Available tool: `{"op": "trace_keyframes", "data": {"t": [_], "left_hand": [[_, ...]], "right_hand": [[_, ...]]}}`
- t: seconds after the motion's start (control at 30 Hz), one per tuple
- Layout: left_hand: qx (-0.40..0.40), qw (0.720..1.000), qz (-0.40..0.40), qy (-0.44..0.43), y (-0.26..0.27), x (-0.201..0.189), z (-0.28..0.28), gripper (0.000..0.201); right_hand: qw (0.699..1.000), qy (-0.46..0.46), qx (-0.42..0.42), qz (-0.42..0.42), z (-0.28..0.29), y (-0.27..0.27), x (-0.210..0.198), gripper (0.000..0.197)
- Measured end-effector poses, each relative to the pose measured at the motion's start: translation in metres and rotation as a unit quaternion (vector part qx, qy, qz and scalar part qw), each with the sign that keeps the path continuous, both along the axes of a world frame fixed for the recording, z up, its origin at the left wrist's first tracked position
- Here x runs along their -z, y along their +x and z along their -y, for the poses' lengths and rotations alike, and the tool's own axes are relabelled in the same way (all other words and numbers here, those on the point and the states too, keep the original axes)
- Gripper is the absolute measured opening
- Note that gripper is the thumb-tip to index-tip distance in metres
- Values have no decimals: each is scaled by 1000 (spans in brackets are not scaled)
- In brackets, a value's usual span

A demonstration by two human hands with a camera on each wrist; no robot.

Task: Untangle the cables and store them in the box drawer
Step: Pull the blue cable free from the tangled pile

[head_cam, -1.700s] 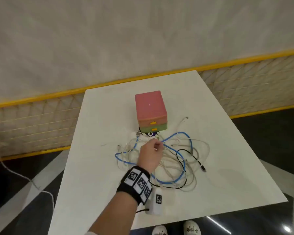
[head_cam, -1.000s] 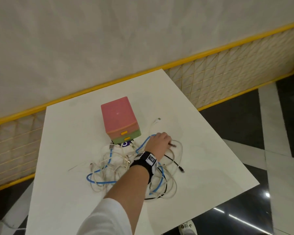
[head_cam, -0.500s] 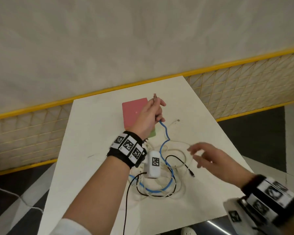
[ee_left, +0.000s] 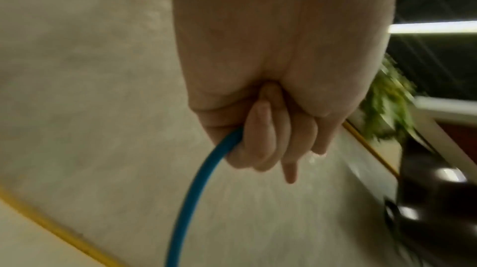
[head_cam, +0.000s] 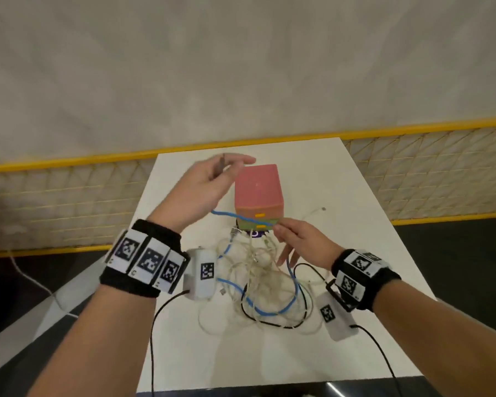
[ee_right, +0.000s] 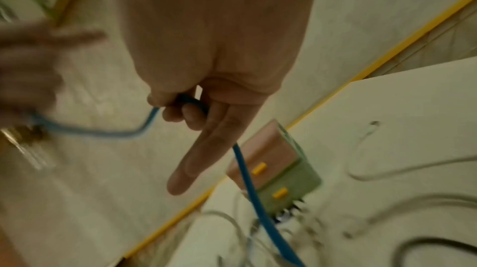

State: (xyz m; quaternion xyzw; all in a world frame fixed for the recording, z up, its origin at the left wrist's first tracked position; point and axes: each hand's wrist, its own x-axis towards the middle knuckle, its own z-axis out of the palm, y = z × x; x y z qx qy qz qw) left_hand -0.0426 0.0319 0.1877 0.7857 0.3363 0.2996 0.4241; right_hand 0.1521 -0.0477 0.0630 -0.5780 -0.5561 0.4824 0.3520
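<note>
A pink box (head_cam: 257,187) with a green bottom drawer (head_cam: 255,225) and yellow handles stands at the middle of the white table (head_cam: 355,253). Both drawers look closed. My left hand (head_cam: 226,169) is raised left of the box and grips one end of the blue cable (head_cam: 235,215), its plug sticking up. In the left wrist view the fingers (ee_left: 260,144) curl round that blue cable (ee_left: 196,179). My right hand (head_cam: 282,230) pinches the same cable in front of the green drawer. Below lies the tangled pile (head_cam: 261,279) of white, blue and black cables.
A loose white cable end (head_cam: 317,210) lies right of the box. A black cable (head_cam: 307,266) loops out of the pile toward my right wrist. A yellow-railed mesh fence (head_cam: 69,196) runs behind the table, with dark floor on both sides. The table's near edge (head_cam: 269,385) is close.
My left hand moved left and up with the blue cable's end. My right hand reached forward and took hold of the blue cable in front of the box, stretching it between both hands.
</note>
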Motion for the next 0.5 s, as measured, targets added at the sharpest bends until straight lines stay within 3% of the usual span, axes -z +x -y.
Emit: {"op": "trace_keyframes", "data": {"t": [0.07,0.13,0.27,0.33,0.4,0.43,0.5], "left_hand": [[36,988,-151,6,4,18,15,33],[67,974,-215,-22,8,32,25,33],[17,994,-108,-2,7,25,23,24],[-60,998,0,17,5,11,19,25],[-169,978,117,17,-4,-3,6,28],[-213,966,143,19,-11,-7,-1,28],[-265,959,91,39,-24,-5,-15,23]], "right_hand": [[999,42,7,2,-7,-8,-20,26],[997,82,5,-2,-13,-16,-40,24],[992,107,-16,-60,-14,-21,-56,27],[994,73,-32,-70,-10,-23,-46,27],[997,21,-42,-53,-5,-25,-26,28],[998,-4,-44,-45,-2,-25,-15,28],[998,-28,-40,-26,2,-25,1,29]]}}
